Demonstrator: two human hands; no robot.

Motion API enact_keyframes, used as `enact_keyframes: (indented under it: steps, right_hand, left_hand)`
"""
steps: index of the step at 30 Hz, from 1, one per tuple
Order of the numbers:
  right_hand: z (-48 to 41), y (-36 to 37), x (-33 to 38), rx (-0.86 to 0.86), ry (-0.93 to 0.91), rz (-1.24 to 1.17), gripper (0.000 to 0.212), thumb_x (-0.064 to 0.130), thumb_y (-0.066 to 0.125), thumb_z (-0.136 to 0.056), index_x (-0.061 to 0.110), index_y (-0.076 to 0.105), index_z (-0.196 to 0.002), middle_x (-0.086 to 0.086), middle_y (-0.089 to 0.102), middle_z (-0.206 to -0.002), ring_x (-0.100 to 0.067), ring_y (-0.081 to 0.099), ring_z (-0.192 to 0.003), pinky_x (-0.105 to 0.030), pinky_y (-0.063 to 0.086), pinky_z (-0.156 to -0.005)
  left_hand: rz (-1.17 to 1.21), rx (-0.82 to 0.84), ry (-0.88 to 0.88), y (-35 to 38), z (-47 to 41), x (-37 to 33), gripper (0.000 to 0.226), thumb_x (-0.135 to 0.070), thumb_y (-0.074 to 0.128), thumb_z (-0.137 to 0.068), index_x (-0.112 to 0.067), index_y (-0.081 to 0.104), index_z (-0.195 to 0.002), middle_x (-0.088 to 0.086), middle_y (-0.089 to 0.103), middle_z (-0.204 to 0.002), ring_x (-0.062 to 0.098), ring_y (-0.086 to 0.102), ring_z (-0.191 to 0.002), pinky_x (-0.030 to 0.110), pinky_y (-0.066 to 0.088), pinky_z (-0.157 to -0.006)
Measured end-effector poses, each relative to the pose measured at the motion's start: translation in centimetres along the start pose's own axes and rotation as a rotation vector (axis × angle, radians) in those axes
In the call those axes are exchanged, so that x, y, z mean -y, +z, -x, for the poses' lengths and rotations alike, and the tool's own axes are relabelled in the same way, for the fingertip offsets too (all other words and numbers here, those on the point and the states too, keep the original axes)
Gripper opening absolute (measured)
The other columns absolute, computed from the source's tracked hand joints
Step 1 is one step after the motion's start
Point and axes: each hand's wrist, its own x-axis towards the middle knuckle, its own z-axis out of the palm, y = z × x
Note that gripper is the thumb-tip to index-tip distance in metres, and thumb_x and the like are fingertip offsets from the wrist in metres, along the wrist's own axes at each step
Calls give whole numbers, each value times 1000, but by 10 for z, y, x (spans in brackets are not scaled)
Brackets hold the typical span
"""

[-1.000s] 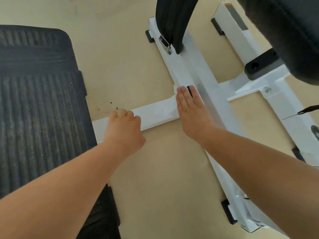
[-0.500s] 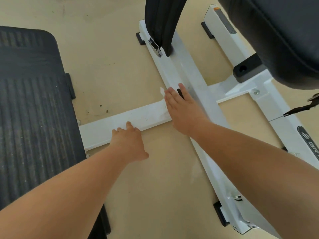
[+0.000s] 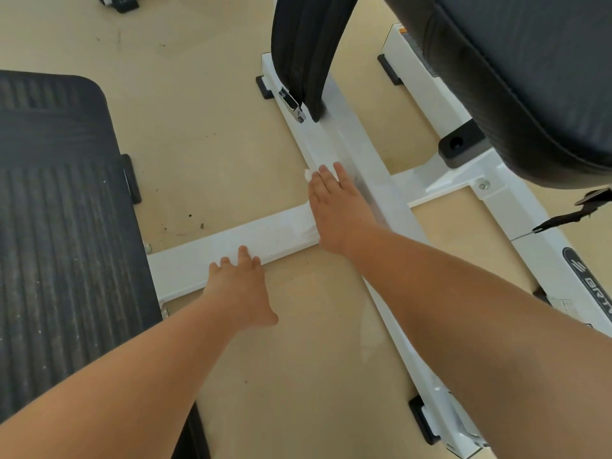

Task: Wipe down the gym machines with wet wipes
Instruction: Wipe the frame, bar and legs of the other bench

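Right hand point(image 3: 337, 213) flat, fingers straight, pressing crumpled white wipe point(image 3: 308, 174) onto smooth white metal frame point(image 3: 351, 137); left hand point(image 3: 241, 293) loose, empty, fingertips touching flat crossbar point(image 3: 198, 260).

L hand point(image 3: 240, 293) slid back off crossbar point(image 3: 198, 256), fingers point(image 3: 244, 254) uncurled.

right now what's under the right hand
A crumpled white wet wipe: only small edges show beyond the flat right hand, which covers the rest and presses it on the white metal frame rail.
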Motion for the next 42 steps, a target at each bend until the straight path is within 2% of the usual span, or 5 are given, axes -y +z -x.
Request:
enact_keyframes:
  steps: [12, 18, 23, 31, 42]
  right_hand:
    - [46, 29, -4, -154, -271, 144, 59, 16, 18, -103, -1, 20, -160, -19, 20, -168, -36, 14, -156, -55, -5, -124]
    - [40, -13, -15, -263, -183, -260, 23, -4, 76, -57, 15, 65, -62, -2, 55, -65, -23, 55, -65, -30, 34, -60]
    - [64, -34, -12, -29, 113, -904, 41, 2, 49, -96, 20, 66, -129, 0, 64, -124, -22, 59, -113, -35, 49, -94]
    - [138, -74, -27, 9, 486, -1910, 18, 31, 64, -98, 26, 79, -89, 12, 71, -81, -5, 63, -76, -26, 48, -71]
    - [227, -184, -69, 174, 618, -2347, 30, 30, 46, -109, 25, 71, -126, 4, 72, -120, -17, 69, -109, -33, 58, -91]
  left_hand:
    - [49, 41, -18, -2, 1, 7, 115, -68, 56, -74, -19, 1, -162, 7, -13, -168, 38, 12, -152, 51, 17, -122]
    - [9, 64, -38, -26, 7, 1, 91, -65, 53, -76, -24, 29, -153, 2, 33, -153, 27, 49, -130, 48, 32, -109]
    - [276, -80, 56, -66, 28, -19, 73, -56, 54, -91, -25, 32, -153, 0, 45, -147, 25, 51, -129, 40, 46, -99]
    - [1421, -126, 80, -112, 100, -50, 48, -33, 64, -96, -27, 51, -142, -9, 68, -117, 14, 68, -96, 27, 48, -76]
    - [1477, -203, -89, -163, 241, -54, 9, -15, 67, -92, -16, 75, -96, 14, 72, -94, 15, 57, -72, 28, 47, -66]
